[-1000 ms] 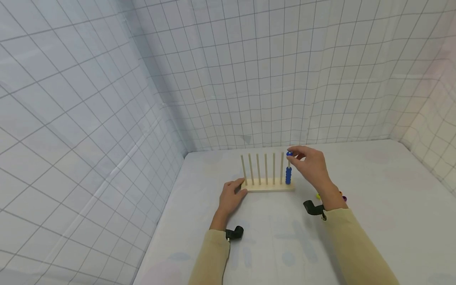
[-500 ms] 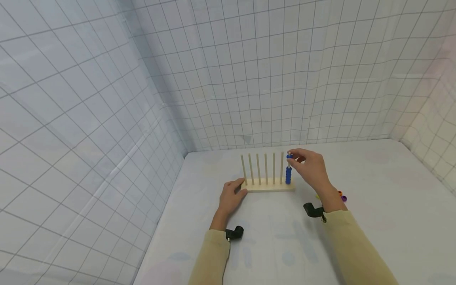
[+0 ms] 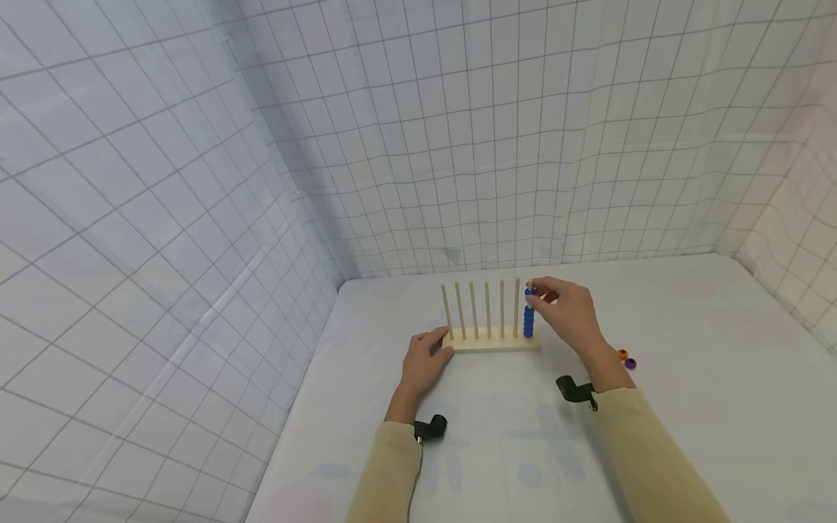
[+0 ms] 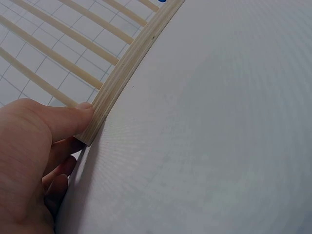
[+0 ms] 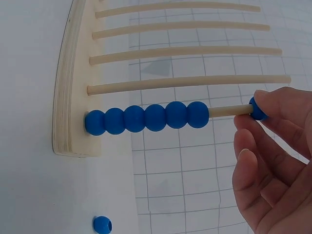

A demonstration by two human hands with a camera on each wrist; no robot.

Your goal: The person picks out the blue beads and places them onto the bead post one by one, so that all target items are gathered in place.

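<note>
A pale wooden peg rack (image 3: 492, 343) stands on the table, its thin pegs upright in a row. My left hand (image 3: 421, 361) grips the rack's left end, thumb on the front and fingers behind, as the left wrist view shows. Over at the right end, my right hand (image 3: 567, 309) pinches a blue bead (image 5: 258, 114) between thumb and fingertip. That bead is threaded on the rightmost peg near its top. Bare peg (image 5: 229, 111) separates it from a stack of several blue beads (image 5: 155, 118) resting against the base. The other pegs in view carry no beads.
Beside my right forearm lie an orange bead (image 3: 623, 354) and a purple bead (image 3: 631, 364). A loose blue bead (image 5: 102, 224) appears on the table in the right wrist view. Behind the table hangs a white cloth (image 3: 418, 145) with a grid pattern.
My right hand has moved down a little, sliding the blue bead from the peg's tip to lower on it. The yellow bead is now hidden behind my forearm. My left hand stays put.
</note>
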